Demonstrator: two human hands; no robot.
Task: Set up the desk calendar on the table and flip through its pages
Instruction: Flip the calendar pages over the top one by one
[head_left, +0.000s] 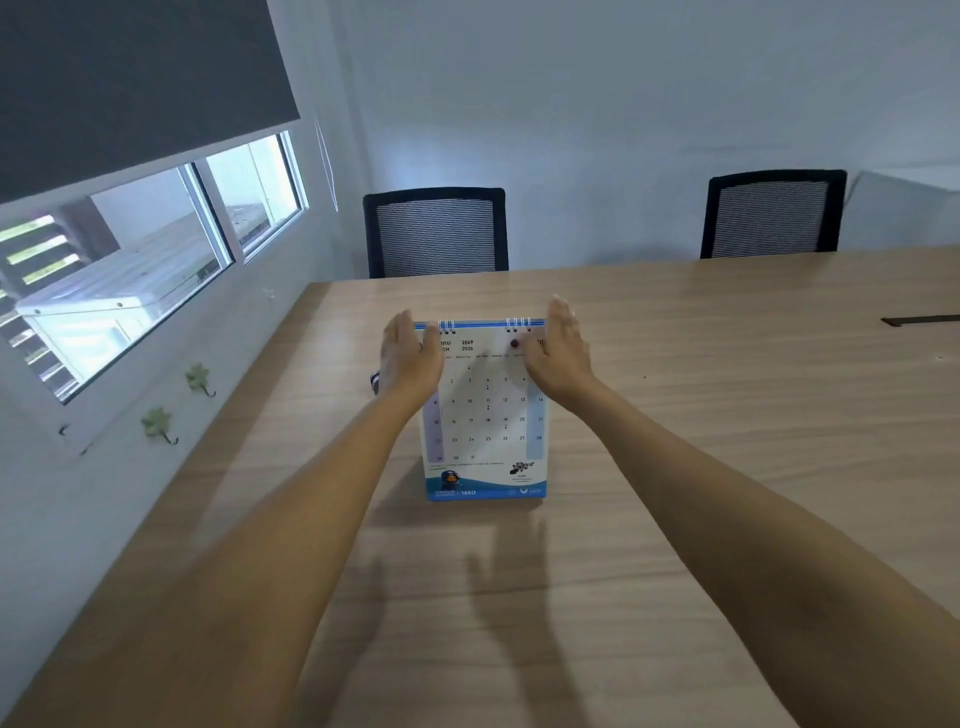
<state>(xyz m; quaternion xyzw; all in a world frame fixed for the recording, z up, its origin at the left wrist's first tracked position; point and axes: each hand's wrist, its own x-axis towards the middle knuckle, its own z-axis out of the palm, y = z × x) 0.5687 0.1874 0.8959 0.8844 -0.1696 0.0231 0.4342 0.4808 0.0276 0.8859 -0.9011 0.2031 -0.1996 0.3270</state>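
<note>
The desk calendar (485, 415) stands upright on the wooden table (727, 415), its white March page facing me and its wire rings along the top edge. My left hand (408, 356) is at the top left corner with straight fingers, the thumb lying over the page. My right hand (558, 353) mirrors it at the top right corner, covering part of the header. Both palms face inward and the fingers are apart. No clear grip on the calendar shows.
Two black mesh chairs (436, 234) (771, 215) stand behind the table's far edge. A wall with a window (156, 260) and small hooks runs along the left side. A small dark object (375, 382) peeks out behind the calendar. A dark slot (919, 320) sits far right.
</note>
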